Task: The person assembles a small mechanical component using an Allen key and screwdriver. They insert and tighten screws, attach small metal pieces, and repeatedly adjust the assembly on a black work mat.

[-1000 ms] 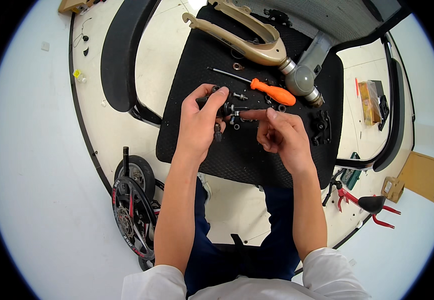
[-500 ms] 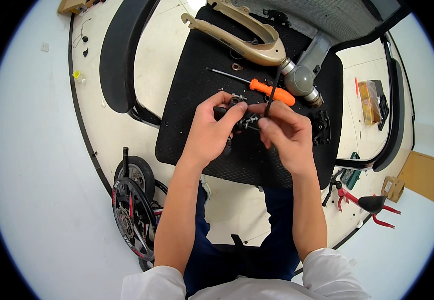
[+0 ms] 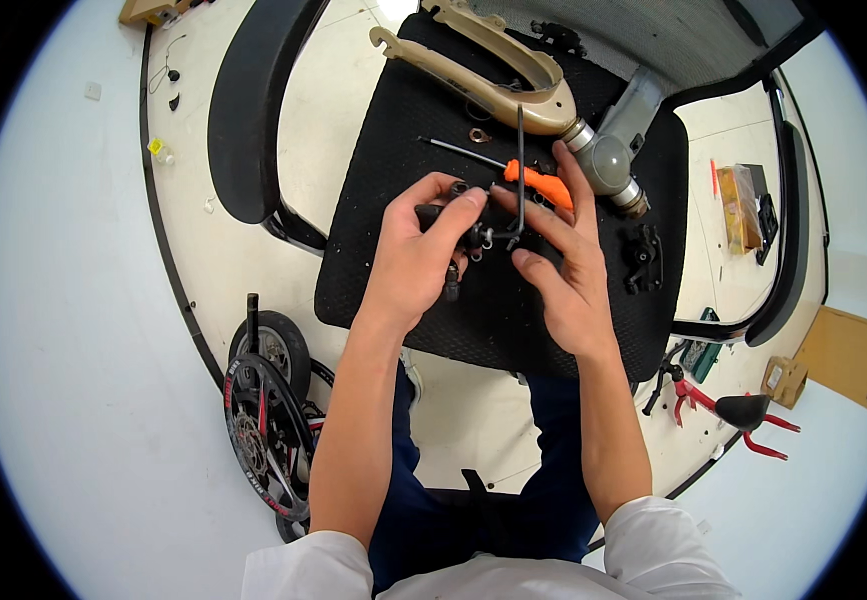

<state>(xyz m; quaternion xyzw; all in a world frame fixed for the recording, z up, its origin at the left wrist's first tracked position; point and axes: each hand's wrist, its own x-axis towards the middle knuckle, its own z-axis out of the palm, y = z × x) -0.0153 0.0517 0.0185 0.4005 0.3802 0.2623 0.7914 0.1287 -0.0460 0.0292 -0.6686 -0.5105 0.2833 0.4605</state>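
Observation:
My left hand is closed around a small black brake caliper with silver bolts, its thumb on top; the fingers hide part of it. A dark L-shaped hex key has its short arm at a bolt on the caliper, its long arm pointing away from me. Beside the key, my right hand has its fingers spread, the index finger against or just behind the long arm. An orange-handled screwdriver lies just beyond, on the black chair seat.
A beige bicycle fork with a grey joint lies across the seat's far side. Another black caliper sits at right, a small copper-coloured ring near the screwdriver. Armrests flank the seat. A wheel stands lower left.
My right fingers have opened from a pinch on the hex key and spread apart. The key's long arm has swung left to point straight away. The left hand keeps its hold on the caliper.

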